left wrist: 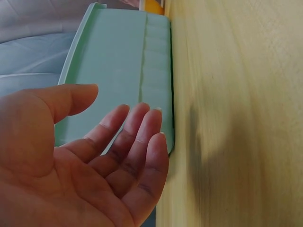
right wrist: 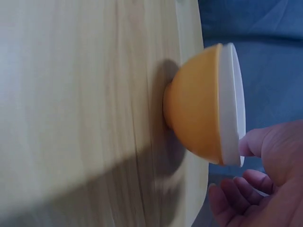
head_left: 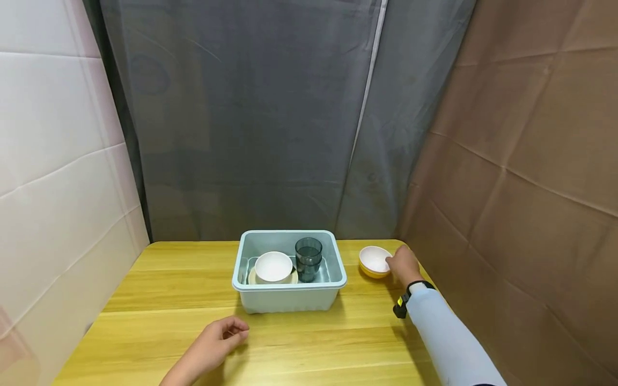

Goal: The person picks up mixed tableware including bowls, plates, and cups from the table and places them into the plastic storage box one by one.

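At the right side of the table, a white bowl sits nested inside an orange bowl. My right hand is at their right rim. The thumb overlaps the white rim in the right wrist view, while the other fingers are loosely bent outside the bowls, with a gap to them. My left hand hovers over the table in front of a light blue-green plastic bin. Its palm shows in the left wrist view, with relaxed fingers and nothing in them.
Inside the bin are another white bowl on a cream plate, and stacked dark clear cups. A grey curtain hangs behind the wooden table. A brown cloth wall stands close by the right hand.
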`<state>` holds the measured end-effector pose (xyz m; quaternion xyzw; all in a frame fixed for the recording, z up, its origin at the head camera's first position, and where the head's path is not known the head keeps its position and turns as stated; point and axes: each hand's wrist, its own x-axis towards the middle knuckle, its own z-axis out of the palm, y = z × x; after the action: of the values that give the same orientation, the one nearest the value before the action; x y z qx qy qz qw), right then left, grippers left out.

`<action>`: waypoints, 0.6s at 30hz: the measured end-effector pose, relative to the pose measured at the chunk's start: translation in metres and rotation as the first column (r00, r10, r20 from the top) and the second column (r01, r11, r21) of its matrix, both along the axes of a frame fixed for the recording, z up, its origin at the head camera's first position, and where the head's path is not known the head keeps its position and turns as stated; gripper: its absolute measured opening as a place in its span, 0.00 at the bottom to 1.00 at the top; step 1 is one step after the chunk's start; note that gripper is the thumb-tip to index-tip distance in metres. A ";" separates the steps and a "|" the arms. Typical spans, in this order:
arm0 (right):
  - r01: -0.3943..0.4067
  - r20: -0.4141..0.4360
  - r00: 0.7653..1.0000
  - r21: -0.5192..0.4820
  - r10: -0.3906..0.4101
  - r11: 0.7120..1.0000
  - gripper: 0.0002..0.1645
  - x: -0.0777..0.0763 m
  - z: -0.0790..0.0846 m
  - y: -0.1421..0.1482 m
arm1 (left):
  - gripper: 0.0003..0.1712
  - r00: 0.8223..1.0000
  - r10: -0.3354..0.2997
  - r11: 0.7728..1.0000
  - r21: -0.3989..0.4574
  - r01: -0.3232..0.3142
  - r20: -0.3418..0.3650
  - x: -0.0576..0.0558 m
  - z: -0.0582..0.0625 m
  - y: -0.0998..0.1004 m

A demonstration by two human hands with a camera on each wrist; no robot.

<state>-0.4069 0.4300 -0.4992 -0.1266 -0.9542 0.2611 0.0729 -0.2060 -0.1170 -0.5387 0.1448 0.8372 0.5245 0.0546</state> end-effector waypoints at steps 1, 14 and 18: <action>0.003 0.009 1.000 0.003 -0.003 1.000 0.24 -0.002 0.001 0.001 | 0.11 1.000 -0.001 1.000 -0.004 0.001 0.000 0.000 0.000 0.000; 0.075 0.107 0.991 0.002 -0.075 0.997 0.18 -0.002 0.017 -0.012 | 0.12 1.000 -0.013 1.000 0.026 0.013 0.007 0.004 0.003 0.004; 0.082 0.140 0.987 -0.002 -0.081 0.997 0.18 -0.007 0.018 -0.011 | 0.12 1.000 -0.011 0.999 0.032 0.010 0.015 0.005 0.004 0.002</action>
<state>-0.4139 0.4190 -0.4808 -0.1836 -0.9500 0.2521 0.0160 -0.2006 -0.1148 -0.5343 0.1462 0.8276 0.5385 0.0612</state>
